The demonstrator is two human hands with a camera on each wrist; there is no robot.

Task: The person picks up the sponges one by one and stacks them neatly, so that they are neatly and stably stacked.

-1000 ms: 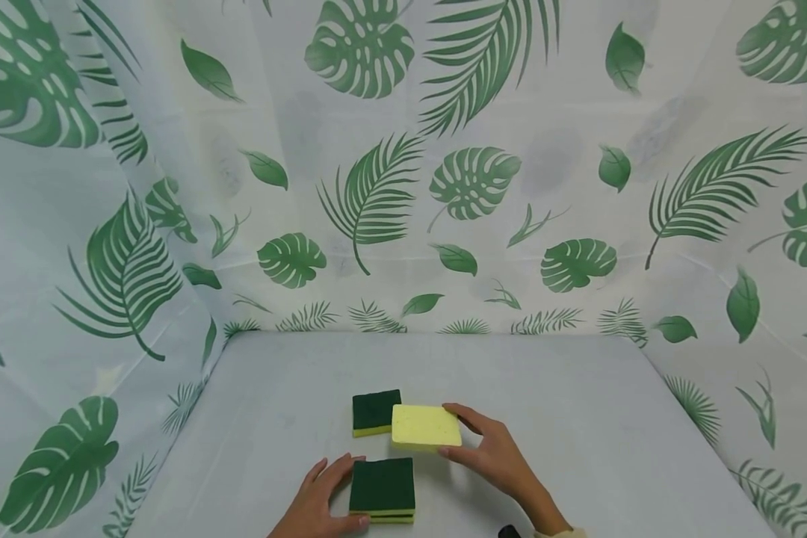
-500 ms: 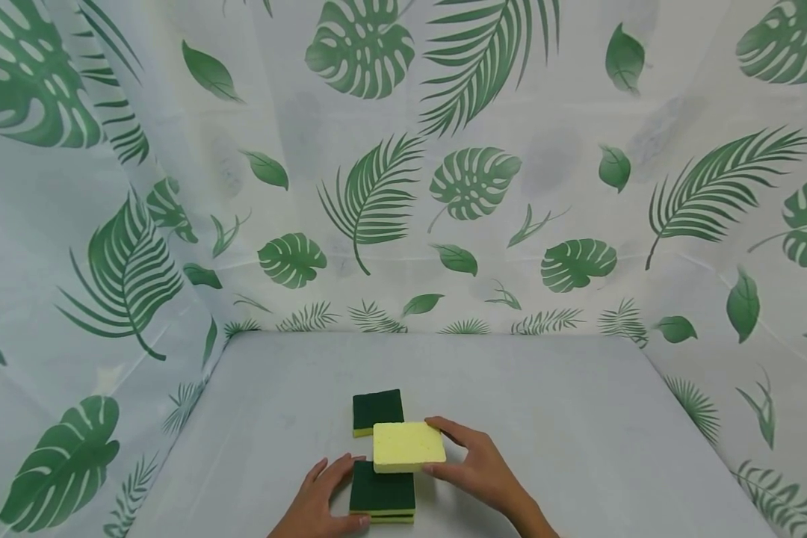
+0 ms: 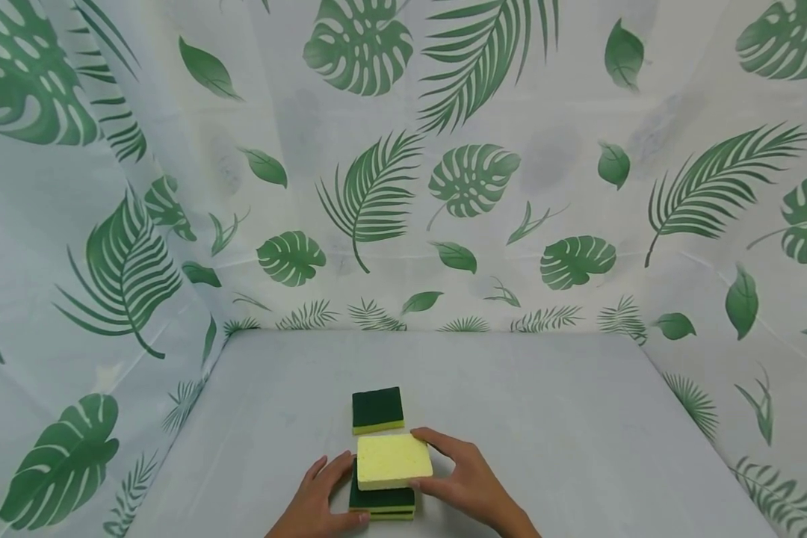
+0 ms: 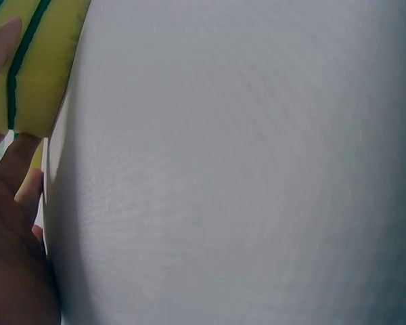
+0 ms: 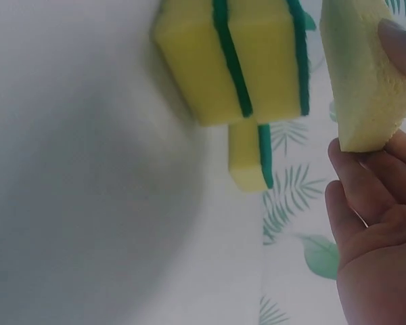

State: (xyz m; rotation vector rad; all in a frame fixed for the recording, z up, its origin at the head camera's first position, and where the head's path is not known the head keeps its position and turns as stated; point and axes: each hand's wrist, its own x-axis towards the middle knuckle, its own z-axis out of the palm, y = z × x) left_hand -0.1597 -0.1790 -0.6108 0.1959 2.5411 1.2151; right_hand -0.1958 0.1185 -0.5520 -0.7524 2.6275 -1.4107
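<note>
My right hand (image 3: 467,482) pinches a pale yellow sponge (image 3: 393,459) between thumb and fingers. In the head view that sponge overlaps a stack of two green-topped scouring sponges (image 3: 383,499). The right wrist view shows a gap between the held sponge (image 5: 358,88) and the stack (image 5: 264,61). My left hand (image 3: 319,501) grips the stack from its left, thumb at the near side and fingers at the far side. Both yellow layers of the stack (image 4: 44,74) show in the left wrist view, with the thumb over them.
Just beyond the stack another green-topped sponge (image 3: 377,409) lies on the white table (image 3: 545,411). White sheets with green leaf prints (image 3: 390,187) stand as walls at the back and both sides.
My right hand has carried the pale yellow sponge left and toward me, from beside the far sponge to over the stack. The left hand has stayed at the stack.
</note>
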